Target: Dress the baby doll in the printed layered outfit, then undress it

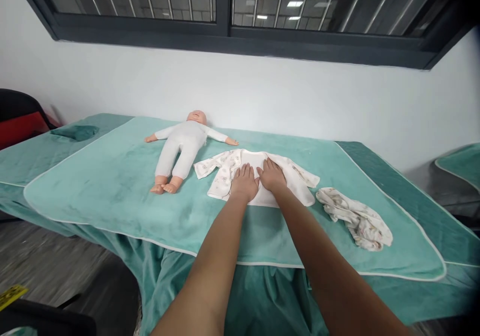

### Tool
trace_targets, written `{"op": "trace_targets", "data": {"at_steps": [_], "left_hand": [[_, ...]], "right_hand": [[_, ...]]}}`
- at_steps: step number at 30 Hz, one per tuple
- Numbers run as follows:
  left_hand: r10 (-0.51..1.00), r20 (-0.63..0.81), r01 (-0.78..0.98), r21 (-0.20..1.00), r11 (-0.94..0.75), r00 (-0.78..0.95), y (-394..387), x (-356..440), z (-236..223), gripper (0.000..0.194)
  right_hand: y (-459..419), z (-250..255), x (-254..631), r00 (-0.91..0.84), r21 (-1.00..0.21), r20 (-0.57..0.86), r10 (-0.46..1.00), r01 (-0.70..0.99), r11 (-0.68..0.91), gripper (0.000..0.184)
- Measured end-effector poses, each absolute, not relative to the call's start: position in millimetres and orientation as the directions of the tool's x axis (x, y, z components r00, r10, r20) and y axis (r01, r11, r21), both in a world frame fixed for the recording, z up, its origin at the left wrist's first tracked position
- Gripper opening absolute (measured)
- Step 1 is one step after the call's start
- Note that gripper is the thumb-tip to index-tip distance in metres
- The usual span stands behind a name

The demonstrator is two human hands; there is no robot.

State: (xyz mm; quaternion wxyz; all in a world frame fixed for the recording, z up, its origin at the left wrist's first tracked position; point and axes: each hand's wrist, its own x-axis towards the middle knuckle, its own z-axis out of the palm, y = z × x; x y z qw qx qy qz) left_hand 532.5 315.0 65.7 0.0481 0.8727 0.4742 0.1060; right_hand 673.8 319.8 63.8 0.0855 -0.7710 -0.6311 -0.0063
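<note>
A small white baby shirt point(258, 198) with a faint print lies spread open on the green bed cover, its sleeves out to both sides. My left hand point(244, 181) rests flat on its left half, fingers stretched out. Close beside it, my right hand point(272, 174) presses on the right half, fingers extended, and the thumbs nearly meet. To the left, a baby doll point(183, 143) in a white body suit lies on its back, arms spread, head toward the wall. A crumpled printed baby garment point(356, 218) sits right of the shirt.
The green mat point(112, 186) with white piping covers the bed, which stands against a white wall below a barred window point(225, 31). A red and black chair point(22, 121) is at the far left. A dark object with a yellow label point(13, 296) is at lower left.
</note>
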Motion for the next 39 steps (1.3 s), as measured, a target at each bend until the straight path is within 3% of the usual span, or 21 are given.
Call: {"op": "trace_targets", "data": {"at_steps": [10, 20, 26, 29, 39], "left_hand": [[0.873, 0.116, 0.849, 0.203, -0.488, 0.473, 302, 523, 74, 0.063], [0.874, 0.146, 0.861, 0.157, -0.483, 0.464, 301, 515, 71, 0.063], [0.828, 0.139, 0.818, 0.134, -0.560, 0.544, 306, 520, 74, 0.058], [0.822, 0.133, 0.809, 0.145, -0.569, 0.554, 317, 523, 75, 0.058], [0.860, 0.140, 0.851, 0.133, -0.508, 0.491, 359, 538, 72, 0.061]], "right_hand": [[293, 64, 671, 0.242, -0.182, 0.132, 0.961, 0.959, -0.216, 0.067], [269, 64, 683, 0.212, -0.156, 0.201, 0.956, 0.971, -0.182, 0.064], [268, 65, 675, 0.070, -0.132, 0.244, 0.967, 0.991, -0.038, 0.054], [277, 69, 672, 0.033, -0.166, 0.224, 0.974, 0.986, 0.004, 0.056], [348, 77, 646, 0.174, -0.323, 0.204, 0.964, 0.941, -0.101, 0.052]]}}
